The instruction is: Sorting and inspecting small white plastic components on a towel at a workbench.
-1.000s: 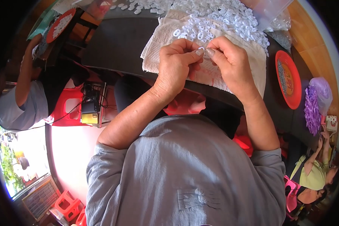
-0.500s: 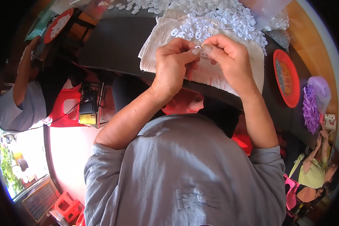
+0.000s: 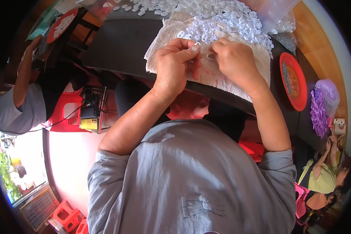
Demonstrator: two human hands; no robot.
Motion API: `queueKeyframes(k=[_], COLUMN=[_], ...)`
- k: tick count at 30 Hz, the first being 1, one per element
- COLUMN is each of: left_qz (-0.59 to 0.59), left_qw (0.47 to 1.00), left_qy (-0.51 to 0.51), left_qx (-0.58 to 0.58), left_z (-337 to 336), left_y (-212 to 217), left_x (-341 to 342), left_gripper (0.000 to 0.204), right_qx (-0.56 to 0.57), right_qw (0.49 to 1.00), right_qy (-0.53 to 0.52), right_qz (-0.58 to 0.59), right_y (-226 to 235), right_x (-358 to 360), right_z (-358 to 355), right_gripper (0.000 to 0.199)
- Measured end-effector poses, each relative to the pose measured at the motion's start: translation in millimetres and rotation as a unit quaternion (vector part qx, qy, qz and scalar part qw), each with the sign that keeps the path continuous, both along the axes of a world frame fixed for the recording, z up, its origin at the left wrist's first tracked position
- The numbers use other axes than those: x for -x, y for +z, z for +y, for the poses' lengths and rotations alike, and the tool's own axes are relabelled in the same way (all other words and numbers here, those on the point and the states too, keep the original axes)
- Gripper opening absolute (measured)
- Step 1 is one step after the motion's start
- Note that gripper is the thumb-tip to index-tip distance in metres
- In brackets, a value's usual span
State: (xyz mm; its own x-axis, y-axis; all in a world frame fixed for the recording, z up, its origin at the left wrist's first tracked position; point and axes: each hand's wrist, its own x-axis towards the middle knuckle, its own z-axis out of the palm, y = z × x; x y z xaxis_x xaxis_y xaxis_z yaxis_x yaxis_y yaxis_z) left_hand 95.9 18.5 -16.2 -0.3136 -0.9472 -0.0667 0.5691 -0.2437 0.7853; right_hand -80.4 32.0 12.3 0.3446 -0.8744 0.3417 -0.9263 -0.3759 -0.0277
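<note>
Over the front of a pale cloth (image 3: 154,62) both hands work, a small gap between them. My left hand (image 3: 173,64) is closed, its thumb and forefinger pinching a small white plastic piece (image 3: 197,44), mostly covered by the fingertips. My right hand (image 3: 236,64) is curled palm down with its fingers bent together; what it holds, if anything, I cannot make out. Just beyond the fingers lie loose white oval plastic pieces (image 3: 204,31) with holes in them, spreading into a bigger heap (image 3: 241,17) towards the back right.
On the right of the dark table (image 3: 121,43) stands a red tray (image 3: 299,89) holding small grey bits. Past it are purple strips (image 3: 319,113) and a plastic bag (image 3: 329,95). One person (image 3: 21,105) sits at left beside another red tray (image 3: 52,36); others (image 3: 323,175) are at far right.
My hands have parted slightly: the left shifted a little left, still pinching, while the right turned palm down and curled its fingers.
</note>
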Motion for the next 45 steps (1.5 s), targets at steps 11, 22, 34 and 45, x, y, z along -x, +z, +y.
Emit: queueKeyframes(k=[11,22,34,45], left_qz=[-0.064,-0.090,-0.141,-0.163], left_qw=[0.998,0.991,0.982,0.977], left_qy=[-0.003,0.004,0.020,0.022], left_qx=[0.009,0.095,0.124,0.135], left_z=[9.3,8.4,8.4,8.1], left_y=[9.7,18.3,19.6,23.2], left_x=[2.9,11.1,8.7,5.3], left_gripper=[0.010,0.013,0.011,0.009], right_qx=[-0.255,-0.245,-0.218,-0.205], right_qw=[0.792,0.739,0.765,0.782], right_qy=[-0.022,-0.002,0.005,0.015], right_qz=[-0.555,-0.627,-0.606,-0.589], right_y=[23.8,32.3,27.6,25.8], right_x=[5.5,5.3,-1.9,-1.7], right_z=[8.7,14.0,16.2,18.8], right_gripper=[0.008,0.009,0.007,0.004])
